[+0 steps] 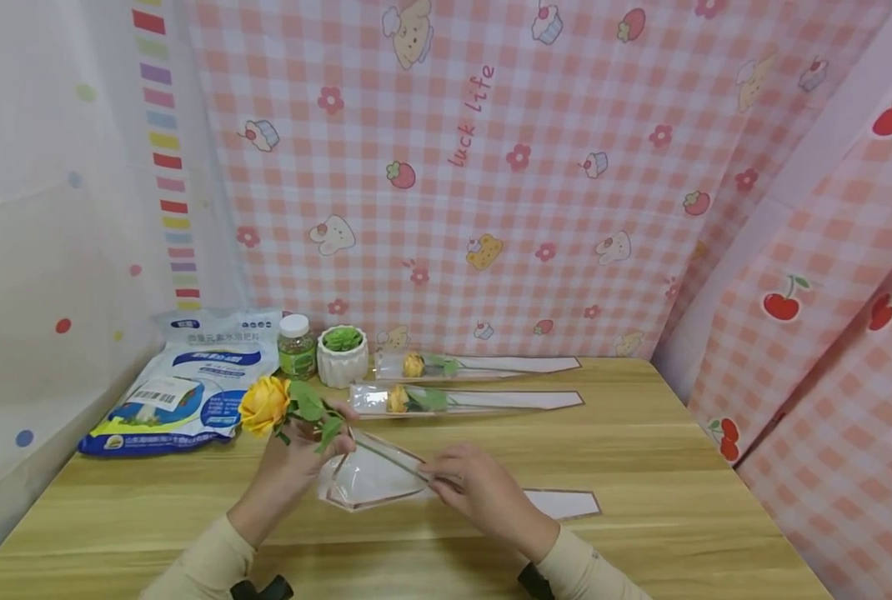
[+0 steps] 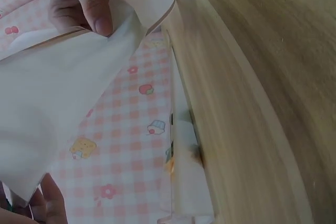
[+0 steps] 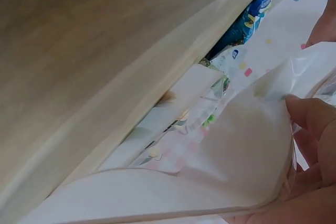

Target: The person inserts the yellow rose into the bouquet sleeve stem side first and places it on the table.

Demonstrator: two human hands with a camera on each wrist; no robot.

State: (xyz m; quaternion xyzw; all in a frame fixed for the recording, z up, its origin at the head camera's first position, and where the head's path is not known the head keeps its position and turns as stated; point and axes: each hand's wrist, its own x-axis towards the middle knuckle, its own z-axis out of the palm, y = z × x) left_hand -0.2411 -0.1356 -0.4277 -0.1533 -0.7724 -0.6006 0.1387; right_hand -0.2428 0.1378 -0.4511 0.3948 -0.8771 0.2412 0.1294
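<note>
A yellow rose [image 1: 265,406] with green leaves lies slantwise across a clear-and-white flower sleeve [image 1: 374,477] with a brown border. My left hand [image 1: 296,454] holds the rose by its leafy upper stem, at the sleeve's wide mouth. My right hand [image 1: 483,492] pinches the sleeve farther down, where the lower stem [image 1: 397,457] runs to the fingertips. In the right wrist view, the right thumb [image 3: 310,114] presses on the sleeve's white film. In the left wrist view, the sleeve's white back [image 2: 58,87] stretches between both hands and hides most of the left fingers [image 2: 51,198].
Two wrapped yellow roses, one farther back [image 1: 413,365] and one nearer [image 1: 398,399], lie along the table's back. To their left stand a potted succulent [image 1: 343,357], a white-capped jar [image 1: 296,346] and a blue-and-white bag [image 1: 183,383]. A checked curtain [image 1: 453,208] hangs behind.
</note>
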